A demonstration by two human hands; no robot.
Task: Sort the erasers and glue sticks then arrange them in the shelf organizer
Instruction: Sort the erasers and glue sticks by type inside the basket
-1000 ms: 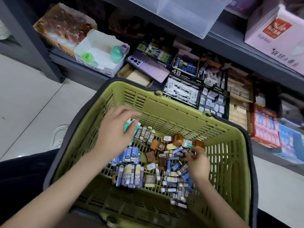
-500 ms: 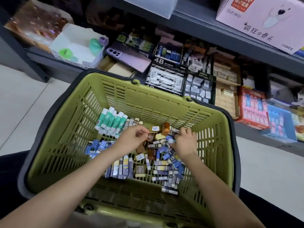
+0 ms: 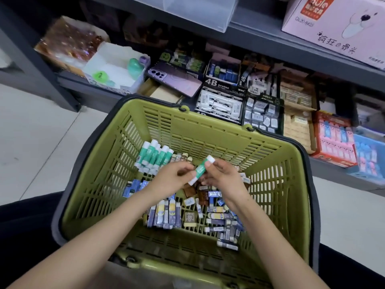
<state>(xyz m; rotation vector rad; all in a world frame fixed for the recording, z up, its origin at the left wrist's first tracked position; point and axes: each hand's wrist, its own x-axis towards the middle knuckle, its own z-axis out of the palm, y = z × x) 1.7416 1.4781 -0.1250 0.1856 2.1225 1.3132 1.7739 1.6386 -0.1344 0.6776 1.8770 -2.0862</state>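
Pinching one green glue stick (image 3: 201, 170) between them, the left hand (image 3: 170, 180) takes its lower end and the right hand (image 3: 223, 178) its upper end, both grips closed on it at mid-frame above the basket (image 3: 291, 184). Its long axis slants lower left to upper right. Other glue sticks (image 3: 154, 157) lie bundled upper left on the basket floor; erasers (image 3: 218, 215) crowd below, bare slats at left.

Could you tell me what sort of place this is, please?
Most likely a stationery shop: a green shopping basket holds loose erasers and glue sticks, and the grey shelf behind carries open display boxes of 4B erasers.
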